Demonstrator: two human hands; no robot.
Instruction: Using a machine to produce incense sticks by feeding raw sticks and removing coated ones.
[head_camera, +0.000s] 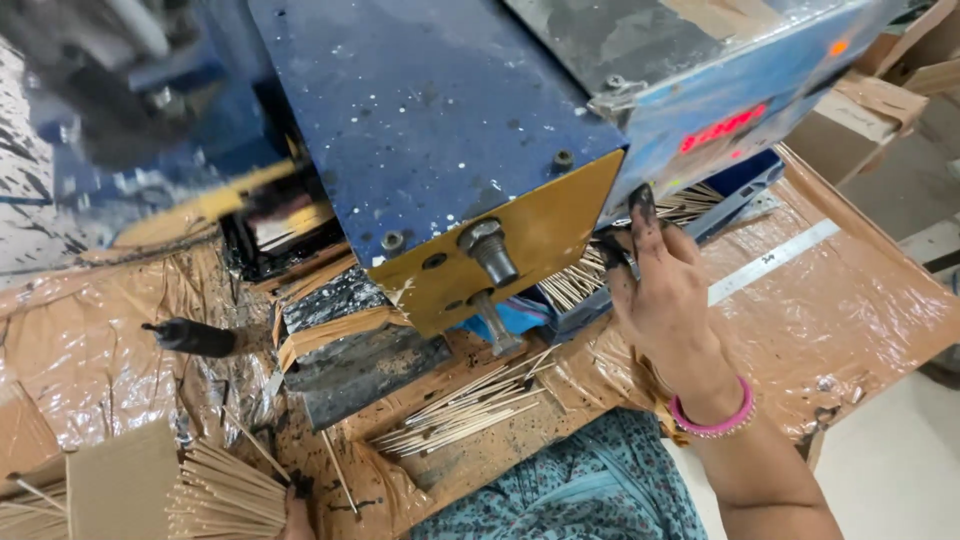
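Reaching under the blue machine (430, 110), your right hand (665, 300) spreads its blackened fingers (640, 215) apart on the sticks (580, 285) lying in the tray (740, 195), where they sit lined up beneath the housing. Your left hand (295, 515) barely shows at the bottom edge beside a fanned bundle (225, 490); I cannot tell its grip. Loose sticks (470, 405) lie between, within easy reach.
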